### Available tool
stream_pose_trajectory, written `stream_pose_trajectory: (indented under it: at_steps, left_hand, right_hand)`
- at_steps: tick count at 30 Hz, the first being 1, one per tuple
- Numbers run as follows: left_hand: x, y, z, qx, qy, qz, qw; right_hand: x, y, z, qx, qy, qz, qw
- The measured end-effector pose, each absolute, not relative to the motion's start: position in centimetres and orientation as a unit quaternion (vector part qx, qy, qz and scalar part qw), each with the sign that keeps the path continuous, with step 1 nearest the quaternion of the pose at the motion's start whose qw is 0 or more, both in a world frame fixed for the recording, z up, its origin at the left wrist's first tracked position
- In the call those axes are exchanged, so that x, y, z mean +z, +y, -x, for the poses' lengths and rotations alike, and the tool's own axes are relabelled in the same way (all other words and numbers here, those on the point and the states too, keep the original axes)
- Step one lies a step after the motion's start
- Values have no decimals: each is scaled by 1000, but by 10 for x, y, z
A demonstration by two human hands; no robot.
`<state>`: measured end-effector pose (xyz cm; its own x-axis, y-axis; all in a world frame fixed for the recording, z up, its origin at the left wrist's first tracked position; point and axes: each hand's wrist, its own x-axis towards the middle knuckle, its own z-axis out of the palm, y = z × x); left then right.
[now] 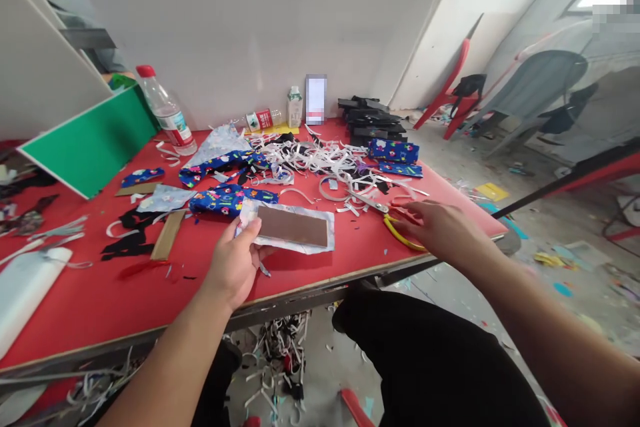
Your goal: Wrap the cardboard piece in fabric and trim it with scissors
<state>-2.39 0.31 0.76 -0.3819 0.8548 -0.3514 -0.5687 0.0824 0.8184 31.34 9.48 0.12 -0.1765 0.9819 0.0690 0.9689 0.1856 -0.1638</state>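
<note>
Our left hand (240, 260) is closed round one end of the fabric-edged brown panel (293, 227), up above the red bench (200, 300); our right hand (435, 227), fingers partly curled, is at the scissors (400, 217), grip unclear.

No wording can be read for certain. Near the table's (300, 273) far edge, the upright bottle (167, 113) at left bears a white, blue and red label (176, 128); the lying bottle (265, 119) has a red label (259, 121) with white marks, too small to read. Small print on the white carton (295, 108) is illegible; the phone's (315, 99) screen is pixelated.
</note>
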Motion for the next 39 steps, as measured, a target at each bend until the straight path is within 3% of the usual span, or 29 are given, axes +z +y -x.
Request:
stream_pose_trajectory:
  at_steps: [3,4,6,8,11,14,22,24,27,30,32,34,39]
  left_hand:
    - [6,4,21,690,471,-161,526]
    - [5,3,20,697,459,-172,524]
    - [6,3,18,709,440,-192,516]
    - [7,2,16,719,430,-207,505]
    - [7,0,18,715,433,-218,504]
    - [4,-2,26,681,435,-236,539]
    - [-4,-6,30,547,501,-332,583]
    - [-10,-4,29,529,557,-365,525]
    - [-21,-2,31,495,645,-510,280]
    - [-30,-5,28,340,586,-731,81]
    - [-34,-9,22,205,545,-812,51]
    - [-36,-13,15,114,545,-830,40]
    - [-38,-17,11,61,583,-810,17]
  right_hand:
    - [18,84,-282,34,-764,622,169]
    - [23,78,-266,90,-746,612,247]
    - [27,69,-231,320,-687,552,349]
    - [23,63,-198,561,-625,432,330]
    - [7,64,-169,641,-552,386,369]
    - [-6,67,-167,618,-547,397,402]
    - [-11,59,-191,638,-551,413,345]
    - [-17,62,-194,597,-557,464,345]
    - [-24,69,-193,435,-652,541,306]
    - [-26,72,-188,215,-770,524,294]
    - [-27,68,-184,98,-835,457,289]
    - [-29,60,-180,59,-892,373,248]
    - [-31,45,-175,51,-921,347,168]
